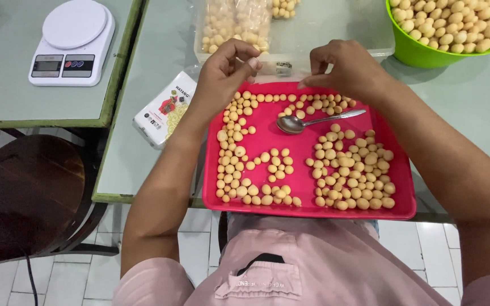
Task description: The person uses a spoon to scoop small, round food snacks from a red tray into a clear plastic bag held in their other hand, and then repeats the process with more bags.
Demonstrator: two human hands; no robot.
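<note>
Head view looks down on a pale green table (472, 96) carrying a red plastic tray (307, 212) at its near edge. Behind it sit a lime-green bowl (421, 54) heaped with small round beige snack balls and a clear plastic bag (236, 22) partly filled with the same. On a second table to the left stands a white digital kitchen scale (74, 42), and a printed white packet (163, 110) lies beside the tray. A steel spoon (313, 120) rests on the tray among the sorted snack balls (350, 173), which lie in loose clusters left and right.

Both hands hover at the tray's far rim. The left hand (222, 76) is curled, thumb and forefinger pinched; what they grip I cannot tell. The right hand (350, 68) arches with fingertips drawn together above the top row of balls.

These balls look light, hard-shelled, crumbly and prone to roll, best taken singly between fingertip pads, or scooped.
</note>
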